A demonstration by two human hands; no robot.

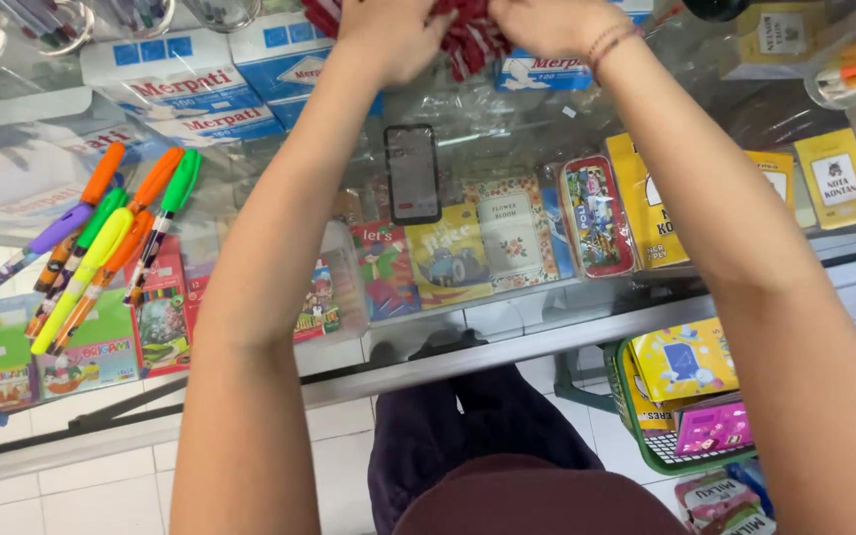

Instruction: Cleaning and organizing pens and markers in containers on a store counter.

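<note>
The left hand (388, 35) and the right hand (547, 22) are both at the top edge of the view, above the glass desk (507, 124). Both are closed on a bundle of red pens (468, 42), which sits between them; the fingers are curled around it, and part of the bundle is cut off by the frame. A thin bracelet (611, 42) is on the right wrist.

Just below the hands, a black phone (412, 173) lies flat on the glass. To the left of the arms, well apart from the hands, a group of coloured markers (101, 238) lies on the glass: orange, green, yellow and purple. Blue and white boxes (190, 89) stand behind them. Under the glass, colourful booklets (478, 248) are on a shelf. A green basket (646, 426) stands on the floor at the right.
</note>
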